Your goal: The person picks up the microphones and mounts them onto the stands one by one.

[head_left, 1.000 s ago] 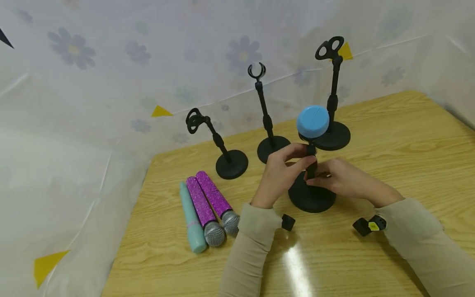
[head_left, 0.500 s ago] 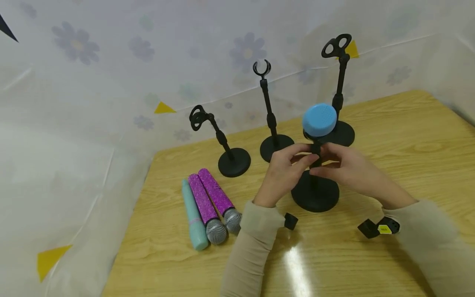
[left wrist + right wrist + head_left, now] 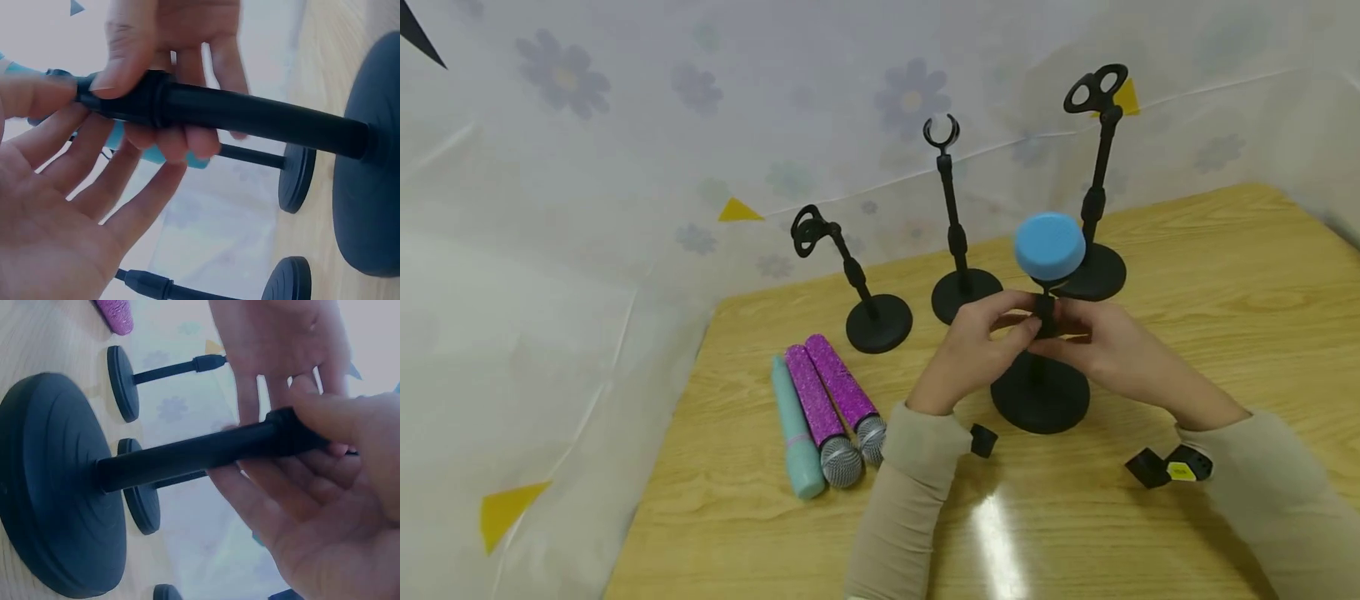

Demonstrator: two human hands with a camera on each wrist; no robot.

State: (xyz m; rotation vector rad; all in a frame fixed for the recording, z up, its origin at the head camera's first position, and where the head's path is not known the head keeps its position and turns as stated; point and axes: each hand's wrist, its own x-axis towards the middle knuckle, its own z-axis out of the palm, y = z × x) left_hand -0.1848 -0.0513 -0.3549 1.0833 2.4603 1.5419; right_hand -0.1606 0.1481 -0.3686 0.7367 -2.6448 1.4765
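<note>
A black microphone stand (image 3: pixel 1040 396) stands upright, with a blue microphone (image 3: pixel 1050 247) at its top. In the head view the blue round head shows; part of its handle (image 3: pixel 199 161) appears behind the pole in the left wrist view. My left hand (image 3: pixel 973 346) pinches the stand just beneath the microphone. From the other side my right hand (image 3: pixel 1108 350) grips the pole's collar (image 3: pixel 294 432), its thumb on the near side and fingers behind. The two hands' fingers meet closely around the collar, so the part between them is partly hidden.
Three other black stands are behind: one with a bent neck (image 3: pixel 878 323) at left, one with a C-shaped clip (image 3: pixel 966 292), one with a double-ring clip (image 3: pixel 1105 271). Left on the wooden table (image 3: pixel 715 533) lie two purple glitter microphones (image 3: pixel 815 396) and a turquoise microphone (image 3: pixel 796 429).
My right hand has risen from low on the pole to the collar beside my left hand. The blue microphone head shifts slightly right. My left hand keeps its grip.
</note>
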